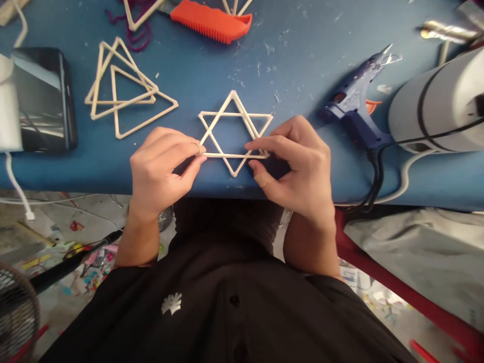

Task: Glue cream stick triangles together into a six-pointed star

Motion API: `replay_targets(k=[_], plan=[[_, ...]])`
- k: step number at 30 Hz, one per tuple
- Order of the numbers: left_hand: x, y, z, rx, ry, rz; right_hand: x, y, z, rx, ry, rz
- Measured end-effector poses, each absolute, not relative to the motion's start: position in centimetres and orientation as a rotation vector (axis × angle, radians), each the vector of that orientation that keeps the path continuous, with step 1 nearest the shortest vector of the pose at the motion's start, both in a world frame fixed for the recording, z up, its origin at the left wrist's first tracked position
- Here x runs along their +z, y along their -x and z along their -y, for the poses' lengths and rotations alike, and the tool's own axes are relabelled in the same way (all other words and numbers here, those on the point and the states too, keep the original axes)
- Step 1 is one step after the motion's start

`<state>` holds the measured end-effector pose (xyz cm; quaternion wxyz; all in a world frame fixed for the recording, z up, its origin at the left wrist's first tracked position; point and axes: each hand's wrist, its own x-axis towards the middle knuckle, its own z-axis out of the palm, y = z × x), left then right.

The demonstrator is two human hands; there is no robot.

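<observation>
"Where's the wooden-stick star (223, 155)?"

"On the blue tabletop (181, 65), at its near edge, between the two hands. One triangle points away from the person, the other towards them. The right slanting side looks doubled."

"What's the left hand (162, 164) doing?"

"Pinching the star's lower left corner between thumb and fingertips, which cover the tip of it."

"And the right hand (298, 166)?"

"Bent around the lower right corner, index fingertip above the bottom stick and thumb below. I can't tell whether they press on it. That thumb wears a tan plaster (261, 180)."

"What's around them?"

"Overlapping stick triangles (124, 104) lie to the left; the crossings make them hard to count. Beyond those, a stick frame (145, 17) runs out of view at the top, over purple yarn (140, 43). Next to it is an orange-handled tool (212, 21); its working end is hard to make out."

"Farther right?"

"A blue glue gun (353, 96) on its side, then a white cylinder (434, 103) with a black cord across it, cut off by the frame."

"Far left?"

"A glossy dark device (45, 98), partly behind a white object (9, 106) that's cut off too. Down below, only part of a fan (17, 312) shows."
</observation>
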<state>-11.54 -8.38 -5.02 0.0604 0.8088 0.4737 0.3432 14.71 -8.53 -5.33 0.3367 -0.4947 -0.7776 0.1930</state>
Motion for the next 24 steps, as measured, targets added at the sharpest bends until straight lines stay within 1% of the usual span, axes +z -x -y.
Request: replay_targets(k=[10,14,20,24], plan=[[-5.14,11.83,8.15,1.034,-2.412,-1.419,-5.67,-14.67,8.41,0.443,1.265,2.059],[-5.2,11.83,8.09,1.085,-2.416,-1.391,-5.53,-14.65,8.46,0.437,1.249,2.057],[-5.07,11.83,8.12,1.009,-2.374,-1.446,-5.46,-14.68,8.45,0.437,1.181,2.047],[-5.15,11.97,8.09,1.074,-2.432,-1.36,-5.38,-14.79,8.48,0.444,1.172,2.061]])
